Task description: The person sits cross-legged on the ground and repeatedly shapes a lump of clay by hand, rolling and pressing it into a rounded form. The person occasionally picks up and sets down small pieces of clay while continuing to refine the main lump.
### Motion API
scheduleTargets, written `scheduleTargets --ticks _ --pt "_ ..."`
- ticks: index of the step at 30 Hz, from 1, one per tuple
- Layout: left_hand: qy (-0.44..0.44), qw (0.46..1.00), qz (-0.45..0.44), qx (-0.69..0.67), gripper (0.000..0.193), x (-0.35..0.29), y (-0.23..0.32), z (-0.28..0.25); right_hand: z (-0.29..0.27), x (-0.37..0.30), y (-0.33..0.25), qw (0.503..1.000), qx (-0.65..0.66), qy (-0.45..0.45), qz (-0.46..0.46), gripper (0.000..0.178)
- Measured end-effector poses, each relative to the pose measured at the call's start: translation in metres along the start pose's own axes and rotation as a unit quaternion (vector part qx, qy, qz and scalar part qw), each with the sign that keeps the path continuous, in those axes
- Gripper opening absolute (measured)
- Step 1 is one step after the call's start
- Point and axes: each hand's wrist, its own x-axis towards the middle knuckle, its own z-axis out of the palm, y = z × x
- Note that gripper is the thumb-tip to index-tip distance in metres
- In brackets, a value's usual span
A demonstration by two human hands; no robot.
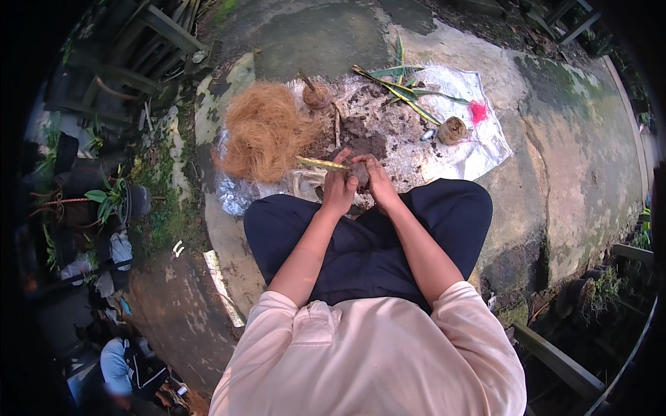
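Observation:
My left hand (338,188) and my right hand (377,182) are cupped around a dark ball of soil (358,173) in front of my crossed legs. From the ball a yellow-edged green leaf cutting (320,163) sticks out to the left. The fingers of both hands wrap the ball and partly hide it. Just beyond them lies a heap of dark soil (366,144) on a white woven sack (461,163). A big pile of brown coconut fibre (265,133) rests to the left of my hands.
Behind the pile stands a fibre-wrapped ball (317,97) with a stem. Long snake plant leaves (409,97) lie at the far side, near a brown roll (452,130) and pink string (478,111). Crumpled clear plastic (236,188) sits left; a potted plant (109,200) is further left.

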Motion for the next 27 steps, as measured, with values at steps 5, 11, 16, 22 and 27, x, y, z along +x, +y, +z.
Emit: scheduleTargets --ticks 5,11,16,22,27 --pt "0.009 0.948 -0.191 -0.254 0.064 0.006 0.001 -0.001 -0.005 0.013 0.012 0.98 -0.1 0.1 -0.139 0.031" --pt "0.107 0.77 -0.371 -0.508 0.066 0.013 -0.002 -0.014 0.011 -0.006 0.018 0.963 -0.221 -0.004 -0.153 0.034" --pt "0.09 0.739 -0.419 -0.519 0.082 0.015 0.014 -0.027 0.012 -0.007 0.017 0.917 -0.352 0.057 -0.182 0.036" --pt "-0.08 0.851 -0.315 -0.412 0.092 0.006 0.025 -0.008 0.003 0.017 0.055 0.982 -0.114 0.116 -0.095 0.058" --pt "-0.031 0.896 -0.296 -0.331 0.088 0.003 0.021 0.0 0.001 0.015 0.032 0.981 0.152 0.061 0.103 0.078"
